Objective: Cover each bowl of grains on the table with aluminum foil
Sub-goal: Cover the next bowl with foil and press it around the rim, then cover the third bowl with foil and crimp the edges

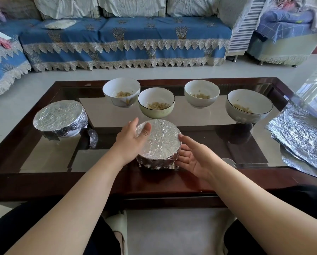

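A foil-covered bowl (159,142) stands near the front middle of the glass table (43,153). My left hand (133,137) lies against its left rim with straight fingers, the thumb on the foil top. My right hand (192,157) is open, palm turned toward the bowl's right side, fingers touching the foil skirt. A second foil-covered bowl (60,117) stands at the left. Several uncovered bowls with grains stand behind: a white one (121,92), a green-tinted one (156,102), another white one (201,92) and a larger patterned one (249,105).
A stack of crumpled foil sheets (301,137) lies on the table's right end. A small foil scrap (93,138) sits beside the left covered bowl. A blue-covered sofa (126,39) runs behind the table. My knees are under the front edge.
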Demonstrator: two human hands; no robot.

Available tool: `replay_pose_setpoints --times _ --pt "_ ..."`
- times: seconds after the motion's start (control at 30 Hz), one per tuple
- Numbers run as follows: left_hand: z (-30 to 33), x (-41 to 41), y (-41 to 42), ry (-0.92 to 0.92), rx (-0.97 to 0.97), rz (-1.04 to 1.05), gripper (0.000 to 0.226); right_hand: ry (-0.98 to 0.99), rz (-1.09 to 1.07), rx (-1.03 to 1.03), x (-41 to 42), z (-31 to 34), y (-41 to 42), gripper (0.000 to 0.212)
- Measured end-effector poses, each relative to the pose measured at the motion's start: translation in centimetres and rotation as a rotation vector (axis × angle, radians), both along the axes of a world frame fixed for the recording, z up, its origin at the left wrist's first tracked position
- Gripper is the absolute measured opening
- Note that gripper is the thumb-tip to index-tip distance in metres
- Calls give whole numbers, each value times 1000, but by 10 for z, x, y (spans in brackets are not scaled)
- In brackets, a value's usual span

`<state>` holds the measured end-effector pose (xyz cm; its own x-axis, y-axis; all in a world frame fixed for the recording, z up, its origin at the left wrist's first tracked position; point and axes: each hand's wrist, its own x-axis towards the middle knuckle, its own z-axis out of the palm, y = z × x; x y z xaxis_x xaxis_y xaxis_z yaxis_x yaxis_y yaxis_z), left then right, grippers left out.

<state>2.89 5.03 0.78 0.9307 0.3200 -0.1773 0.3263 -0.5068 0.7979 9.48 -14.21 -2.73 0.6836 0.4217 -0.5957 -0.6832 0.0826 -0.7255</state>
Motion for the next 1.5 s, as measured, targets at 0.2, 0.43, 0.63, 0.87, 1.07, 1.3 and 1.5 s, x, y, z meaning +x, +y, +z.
replay_pose_setpoints --times 0.2,0.43,0.63,0.87,1.07,1.3,1.5 --pt "-1 -5 33 -103 -142 157 58 -11 17 50 -13 -2 17 28" --pt "5 -18 72 -185 -196 337 47 1 -57 95 -18 -3 75 37" --pt "-11 -24 86 -260 -444 617 52 12 -86 107 -7 2 130 24" --pt "-30 -28 93 -146 -871 817 49 34 -43 137 7 3 169 25" --pt "-30 -20 87 -148 -1108 791 54 26 -43 89 16 -1 172 67" --pt "-34 -12 84 -125 -1194 706 48 40 -279 74 47 1 148 82" --pt "-35 -6 82 -157 -1223 702 50 32 -360 173 66 2 129 56"
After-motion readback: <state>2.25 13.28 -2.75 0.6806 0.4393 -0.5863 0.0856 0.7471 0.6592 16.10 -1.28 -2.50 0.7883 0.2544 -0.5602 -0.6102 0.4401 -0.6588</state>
